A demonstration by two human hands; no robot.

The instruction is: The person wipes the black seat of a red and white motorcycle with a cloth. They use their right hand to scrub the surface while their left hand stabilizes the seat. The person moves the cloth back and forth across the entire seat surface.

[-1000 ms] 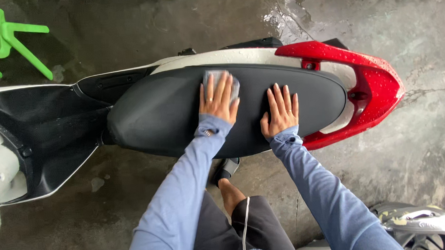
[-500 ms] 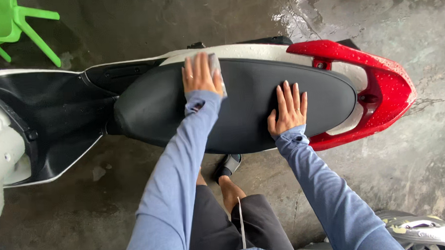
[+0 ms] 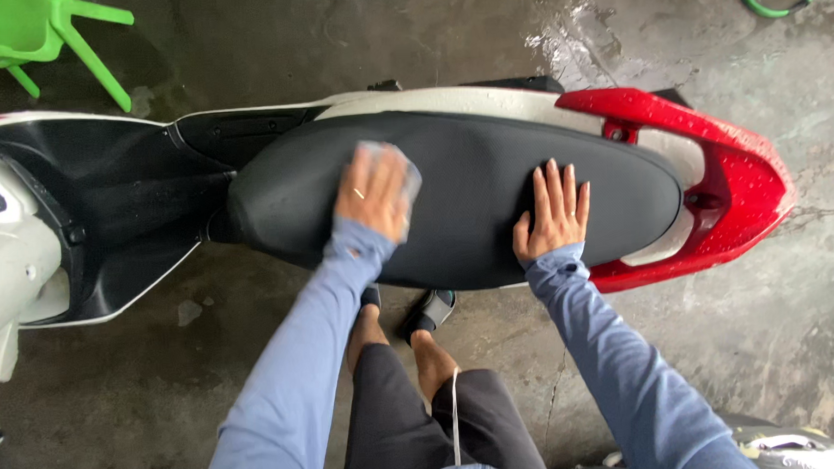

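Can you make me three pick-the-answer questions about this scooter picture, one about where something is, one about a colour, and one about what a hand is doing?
1. Where is the green chair?
A. top left corner
B. on the seat
C. beside the red tail

2. What colour is the scooter's tail?
A. blue
B. red
C. yellow

3. How does the right hand lie?
A. curled in a fist
B. lifted in the air
C. flat on the seat, fingers spread

Answers:
1. A, the chair stands on the floor at the upper left, beyond the scooter.
2. B, the tail panel is shiny red with water drops on it.
3. C, the palm rests open on the black seat, while the left hand presses a cloth onto the seat nearer the front.
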